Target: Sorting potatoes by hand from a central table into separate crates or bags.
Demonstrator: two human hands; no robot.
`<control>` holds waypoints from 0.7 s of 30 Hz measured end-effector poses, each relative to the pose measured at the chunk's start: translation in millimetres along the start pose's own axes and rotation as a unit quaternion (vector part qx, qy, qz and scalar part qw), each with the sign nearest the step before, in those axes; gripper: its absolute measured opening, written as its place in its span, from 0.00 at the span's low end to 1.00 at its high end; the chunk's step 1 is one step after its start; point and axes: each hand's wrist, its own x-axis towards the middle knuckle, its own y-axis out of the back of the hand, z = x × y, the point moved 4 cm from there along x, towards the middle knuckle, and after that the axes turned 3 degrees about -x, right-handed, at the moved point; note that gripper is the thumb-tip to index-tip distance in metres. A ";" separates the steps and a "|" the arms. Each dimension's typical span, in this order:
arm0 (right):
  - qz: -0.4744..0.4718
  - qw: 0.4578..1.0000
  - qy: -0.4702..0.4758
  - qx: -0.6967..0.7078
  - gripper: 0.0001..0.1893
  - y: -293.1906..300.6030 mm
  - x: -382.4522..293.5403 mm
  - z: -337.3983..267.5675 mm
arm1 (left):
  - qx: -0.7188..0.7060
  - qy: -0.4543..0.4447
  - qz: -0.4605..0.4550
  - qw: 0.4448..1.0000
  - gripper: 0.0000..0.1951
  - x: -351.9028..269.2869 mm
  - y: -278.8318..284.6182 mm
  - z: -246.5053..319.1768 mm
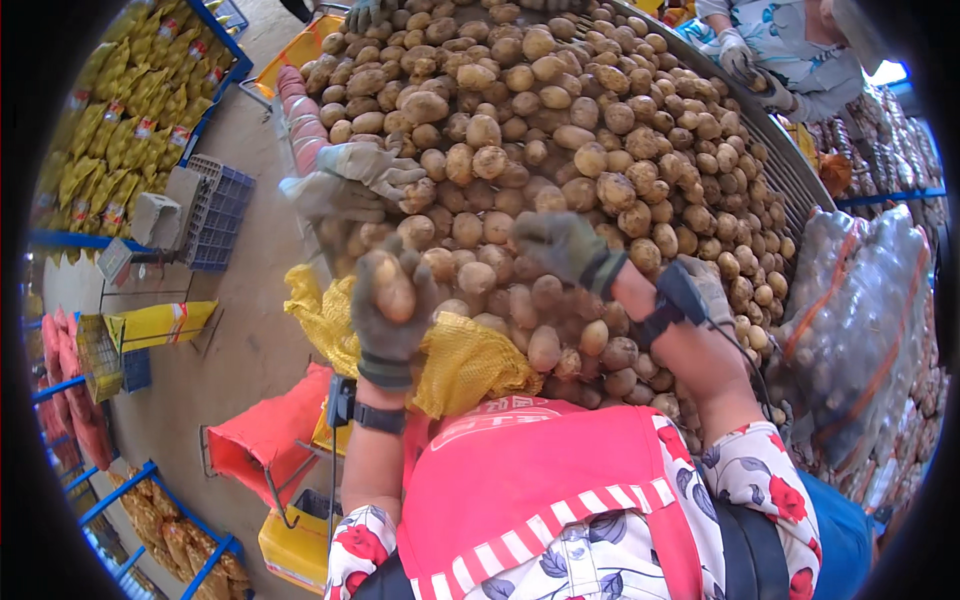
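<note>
My left hand (391, 315), in a grey-green knit work glove, is turned palm up with its fingers around a potato (394, 289). Beneath and beside it lies a yellow mesh bag (472, 360) at the edge of the potato pile. My right hand (562, 244), in a similar glove with dark cuff bands, is blurred over the middle of the heap of potatoes (615, 191). Its fingers point left and down onto the potatoes; whether it grips one is not clear.
Another person's gloved hands (360, 176) reach in from the left. A co-worker (780, 60) handles something at the upper right. Filled clear bags (855, 322) stand to the right. A red bag on a wire stand (262, 435), blue crates (217, 210) and stacked yellow-green sacks (135, 112) are on the left.
</note>
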 end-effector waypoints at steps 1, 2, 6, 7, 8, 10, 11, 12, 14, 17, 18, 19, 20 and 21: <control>-0.021 0.997 0.064 -0.046 0.13 -11.1 -4.9 -1.9 | 0.024 -0.022 0.061 0.998 0.21 -13.4 14.9 -1.3; -0.054 0.988 0.106 -0.101 0.14 -26.7 -10.4 -2.6 | 0.006 -0.020 0.120 0.993 0.22 -25.3 29.9 -4.4; -0.009 0.951 0.229 -0.209 0.17 -84.7 -11.7 -12.6 | -0.085 -0.012 0.064 0.994 0.25 -66.0 54.5 -10.3; -0.026 0.933 0.246 -0.260 0.16 -93.9 -3.8 -13.3 | -0.085 -0.015 0.041 0.995 0.26 -69.6 55.5 -10.3; -0.055 0.936 0.218 -0.270 0.16 -95.5 4.8 -10.3 | -0.081 -0.021 0.056 0.995 0.26 -72.5 57.6 -9.7; -0.088 0.938 0.185 -0.281 0.15 -83.8 26.1 -5.9 | -0.098 -0.019 0.071 0.992 0.27 -72.4 55.5 -9.8; -0.049 0.966 0.154 -0.200 0.15 -63.5 34.2 -2.7 | -0.098 -0.018 0.052 0.994 0.27 -72.0 50.4 -9.8; 0.008 0.973 0.137 -0.187 0.17 -42.9 45.0 -0.9 | -0.084 -0.019 0.082 0.993 0.27 -70.8 48.3 -9.7; 0.041 0.975 0.106 -0.189 0.18 -16.8 55.1 0.0 | -0.073 -0.022 0.114 0.991 0.27 -67.9 39.7 -8.4; 0.236 0.908 0.082 -0.337 0.25 0.2 46.2 -10.6 | 0.090 -0.072 0.108 0.988 0.25 -49.2 21.0 0.8; 0.205 0.914 0.080 -0.340 0.25 -6.8 44.0 -12.6 | 0.090 -0.069 0.104 0.988 0.25 -39.6 14.7 3.3; 0.183 0.936 0.093 -0.285 0.25 -14.7 41.8 -14.8 | 0.329 -0.056 0.104 0.937 0.21 -28.2 7.2 6.3; 0.145 0.956 0.109 -0.232 0.24 -21.3 41.7 -15.8 | 0.550 -0.053 0.089 0.829 0.16 -15.5 -1.6 6.3; 0.145 0.960 0.110 -0.211 0.24 -24.4 41.2 -16.7 | 0.547 -0.036 0.085 0.832 0.16 -4.5 -6.3 0.4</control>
